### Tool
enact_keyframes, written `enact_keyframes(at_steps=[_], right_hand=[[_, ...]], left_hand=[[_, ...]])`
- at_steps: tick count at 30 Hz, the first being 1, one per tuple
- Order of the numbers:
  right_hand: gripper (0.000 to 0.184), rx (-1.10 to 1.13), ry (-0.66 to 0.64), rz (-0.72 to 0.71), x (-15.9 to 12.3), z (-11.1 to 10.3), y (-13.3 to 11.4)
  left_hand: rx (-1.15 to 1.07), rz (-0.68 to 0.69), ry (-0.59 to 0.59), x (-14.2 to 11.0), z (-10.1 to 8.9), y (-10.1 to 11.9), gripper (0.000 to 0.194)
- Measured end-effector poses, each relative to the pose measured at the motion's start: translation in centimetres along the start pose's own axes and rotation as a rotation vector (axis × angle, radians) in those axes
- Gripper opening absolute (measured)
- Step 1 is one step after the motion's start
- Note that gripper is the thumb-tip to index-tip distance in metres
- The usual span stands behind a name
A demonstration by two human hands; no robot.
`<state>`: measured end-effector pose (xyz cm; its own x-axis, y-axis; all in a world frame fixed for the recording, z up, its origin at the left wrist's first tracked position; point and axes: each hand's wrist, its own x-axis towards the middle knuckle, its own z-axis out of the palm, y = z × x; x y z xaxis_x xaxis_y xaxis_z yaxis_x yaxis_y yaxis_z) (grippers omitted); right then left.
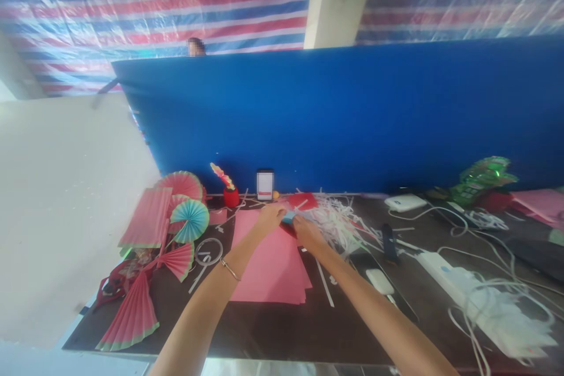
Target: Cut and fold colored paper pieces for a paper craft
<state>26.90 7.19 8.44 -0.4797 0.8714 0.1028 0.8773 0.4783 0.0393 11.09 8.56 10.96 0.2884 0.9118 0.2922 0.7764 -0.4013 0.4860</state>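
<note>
- Head view: my right hand [307, 230] is narrowed, thumb and fingers closed on one small blue piece [288, 218], which sits above the far right part of the pink sheets; its material is too blurred to tell.
- My left hand [272, 216] has its fingertips drawn together at the left end of that piece; whether they grip it, I cannot tell. One thin, rigid bracelet [230, 270] rings that wrist.
- Below my hands lie several smooth, flat pink sheets [259, 276], their lower right corners fanned out, too overlapped to count fully.
- Just beyond: one red sheet [304, 201], and a loose tangle of curled white strips [339, 226], too many to count.
- To the left, one ring-shaped roll [209, 252]; past it, one round blue pleated rosette [189, 220] among crisp pink pleated fans [132, 320], several overlapping.
- Behind the sheets, one red pot [231, 197] with one ruffled stem, and one upright rectangular phone [265, 186].
- On my right, one long white power strip [445, 273] among looping cables [480, 247].
- Farthest, one flat blue partition [308, 123]; above its edge, one person's head [196, 47], before striped, wrinkled sheeting [247, 12].
</note>
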Motion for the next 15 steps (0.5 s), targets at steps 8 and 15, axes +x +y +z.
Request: enact_keyframes(at_steps=[8,15], right_hand=[[0.035,-0.031,0.030,0.083,-0.20,0.23,0.72],[0.033,-0.065,0.060,0.089,-0.35,0.32,1.00]], left_hand=[[-0.117,-0.013,0.050,0.27,0.21,0.29,0.024],[-0.273,0.006,0.106,0.52,0.59,0.65,0.023]])
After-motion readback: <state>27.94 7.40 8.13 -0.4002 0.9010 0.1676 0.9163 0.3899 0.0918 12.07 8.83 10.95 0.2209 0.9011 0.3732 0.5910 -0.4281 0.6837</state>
